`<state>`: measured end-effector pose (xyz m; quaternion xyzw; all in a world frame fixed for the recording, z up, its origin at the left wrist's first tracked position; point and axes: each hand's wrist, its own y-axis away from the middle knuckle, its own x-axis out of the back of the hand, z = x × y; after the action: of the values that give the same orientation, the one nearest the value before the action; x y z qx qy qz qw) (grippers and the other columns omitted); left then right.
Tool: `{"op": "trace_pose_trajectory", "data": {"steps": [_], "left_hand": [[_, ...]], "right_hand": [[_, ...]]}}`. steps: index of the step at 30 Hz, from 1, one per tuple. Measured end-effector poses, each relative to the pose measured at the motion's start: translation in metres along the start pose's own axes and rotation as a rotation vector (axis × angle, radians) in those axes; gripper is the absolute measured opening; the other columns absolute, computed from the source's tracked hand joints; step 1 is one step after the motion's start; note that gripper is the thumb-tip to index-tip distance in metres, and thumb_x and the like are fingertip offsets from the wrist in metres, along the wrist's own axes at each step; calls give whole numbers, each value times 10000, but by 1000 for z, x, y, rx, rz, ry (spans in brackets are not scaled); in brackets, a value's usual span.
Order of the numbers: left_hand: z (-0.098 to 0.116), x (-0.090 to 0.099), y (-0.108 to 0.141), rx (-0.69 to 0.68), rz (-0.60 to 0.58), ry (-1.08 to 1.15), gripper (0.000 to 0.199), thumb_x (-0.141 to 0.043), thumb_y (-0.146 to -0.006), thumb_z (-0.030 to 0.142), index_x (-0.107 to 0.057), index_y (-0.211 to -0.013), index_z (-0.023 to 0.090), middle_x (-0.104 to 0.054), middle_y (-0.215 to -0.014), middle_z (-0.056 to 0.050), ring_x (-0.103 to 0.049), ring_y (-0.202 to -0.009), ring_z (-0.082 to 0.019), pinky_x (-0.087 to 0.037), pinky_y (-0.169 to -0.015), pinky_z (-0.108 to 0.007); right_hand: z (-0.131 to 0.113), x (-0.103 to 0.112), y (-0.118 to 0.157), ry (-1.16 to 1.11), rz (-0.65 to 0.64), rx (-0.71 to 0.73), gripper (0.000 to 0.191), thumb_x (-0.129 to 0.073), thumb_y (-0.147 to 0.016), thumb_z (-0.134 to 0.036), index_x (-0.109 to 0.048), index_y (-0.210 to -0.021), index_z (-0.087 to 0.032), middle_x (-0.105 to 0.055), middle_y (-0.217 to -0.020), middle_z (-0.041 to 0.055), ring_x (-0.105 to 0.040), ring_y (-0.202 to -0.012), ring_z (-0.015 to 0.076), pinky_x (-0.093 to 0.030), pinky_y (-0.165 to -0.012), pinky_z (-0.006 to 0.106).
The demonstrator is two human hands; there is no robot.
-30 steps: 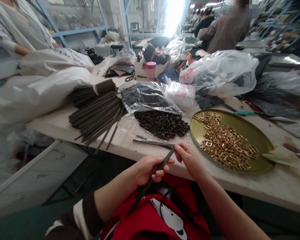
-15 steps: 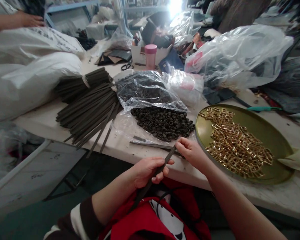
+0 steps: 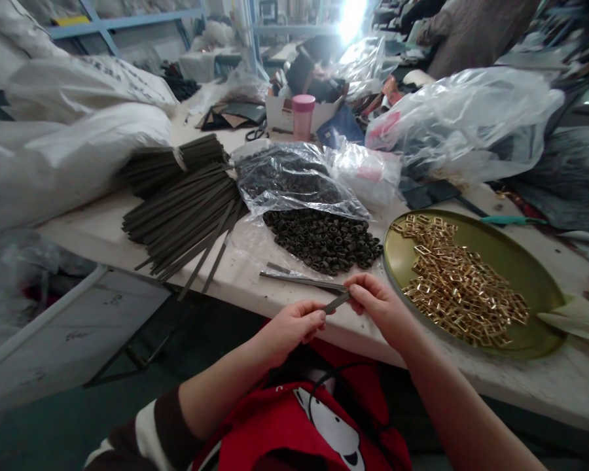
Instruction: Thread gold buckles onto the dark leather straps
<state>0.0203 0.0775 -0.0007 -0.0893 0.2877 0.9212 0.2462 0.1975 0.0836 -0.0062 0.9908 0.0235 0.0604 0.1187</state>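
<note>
One dark strip (image 3: pixel 336 303) sat right in the grip, slanting lengthwise up and rightward from the left hand (image 3: pixel 290 329) to the right hand (image 3: pixel 379 309). Both had fingers pinched closed on it, so neither was really nearer. Loose strips (image 3: pixel 299 281) lay just beyond, on the table (image 3: pixel 248 281).
</note>
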Motion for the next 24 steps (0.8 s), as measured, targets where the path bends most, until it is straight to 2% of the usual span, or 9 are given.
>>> {"op": "trace_pose_trajectory", "data": {"steps": [3, 8, 13, 16, 21, 24], "left_hand": [[2, -4, 13, 8, -28, 10, 212, -594, -694, 278, -577, -818, 107, -447, -573, 53, -358, -428, -27, -212, -412, -177], [0, -12, 28, 16, -74, 39, 138, -558, -691, 224, -547, -782, 121, -510, -632, 31, -398, -401, -19, -232, -389, -174], [-2, -17, 35, 34, -179, 71, 200, -525, -691, 186, -540, -882, 127, -560, -660, 12, -457, -414, -33, -269, -381, -160], [4, -18, 39, 57, -216, 87, 229, -512, -701, 180, -528, -923, 128, -571, -652, 7, -457, -404, -34, -263, -368, -154], [12, -12, 42, 89, -226, 44, 206, -504, -720, 181, -521, -920, 132, -570, -611, 15, -432, -380, -33, -238, -359, -155], [9, 2, 45, 131, -230, -84, 150, -519, -753, 241, -522, -854, 130, -558, -579, 21, -453, -397, -43, -246, -376, -158]], "right_hand": [[-1, -1, 9, -33, 32, 15, 252, -505, -743, -384, -519, -885, -177, -473, -573, -53, -445, -497, 97, -358, -486, 231], [-1, -6, 21, -34, 36, 29, 265, -499, -741, -386, -513, -888, -166, -454, -543, -63, -430, -469, 93, -344, -462, 230], [-1, -8, 30, -49, 28, 40, 255, -500, -737, -379, -520, -878, -166, -451, -534, -66, -423, -462, 90, -338, -457, 226], [0, -6, 32, -67, 79, 57, 251, -512, -732, -372, -519, -877, -168, -442, -539, -69, -410, -456, 85, -328, -446, 221], [-1, -5, 31, -77, 118, 81, 228, -504, -744, -353, -528, -876, -169, -433, -536, -68, -398, -457, 85, -322, -443, 218], [0, 5, 30, -87, 232, 141, 214, -502, -763, -345, -534, -898, -181, -444, -570, -57, -408, -482, 90, -334, -465, 221]]}}
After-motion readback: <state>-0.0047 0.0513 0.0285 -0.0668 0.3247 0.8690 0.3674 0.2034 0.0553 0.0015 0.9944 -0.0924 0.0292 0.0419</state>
